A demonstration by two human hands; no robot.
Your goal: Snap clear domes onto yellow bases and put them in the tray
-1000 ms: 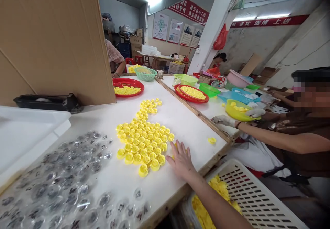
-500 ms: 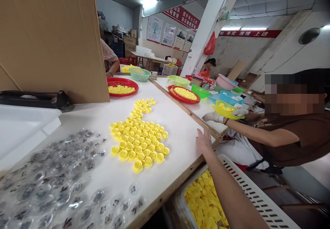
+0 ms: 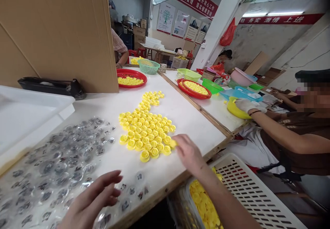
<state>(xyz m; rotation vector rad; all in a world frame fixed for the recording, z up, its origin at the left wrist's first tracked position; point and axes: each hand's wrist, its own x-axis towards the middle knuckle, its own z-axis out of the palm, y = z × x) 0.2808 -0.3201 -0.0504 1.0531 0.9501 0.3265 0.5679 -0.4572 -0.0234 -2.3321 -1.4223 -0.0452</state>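
Note:
Small round yellow plastic cups (image 3: pixel 146 129) stand close together in a patch on the white table. At the right edge of that patch, my right hand (image 3: pixel 189 155) has its fingertips closed on one yellow cup (image 3: pixel 173 143). My left hand (image 3: pixel 94 196) hovers over the near side of the table, fingers apart and holding nothing. Below and around it are many clear round plastic pieces (image 3: pixel 62 167) with small dark printed pictures. A few loose clear pieces (image 3: pixel 139 176) lie just right of the left fingers.
A white tray (image 3: pixel 33 108), a black tape dispenser (image 3: pixel 51 87) and a cardboard sheet (image 3: pixel 59 33) border the left. Red trays (image 3: pixel 131 74) hold yellow pieces. Below the table edge stands a white slotted basket (image 3: pixel 247 184). A gloved co-worker handles a yellow bowl (image 3: pixel 235 108) at right.
My right hand has moved left from the table's right edge to the yellow cups and has closed on one. My left hand has come into view. The camera view has shifted.

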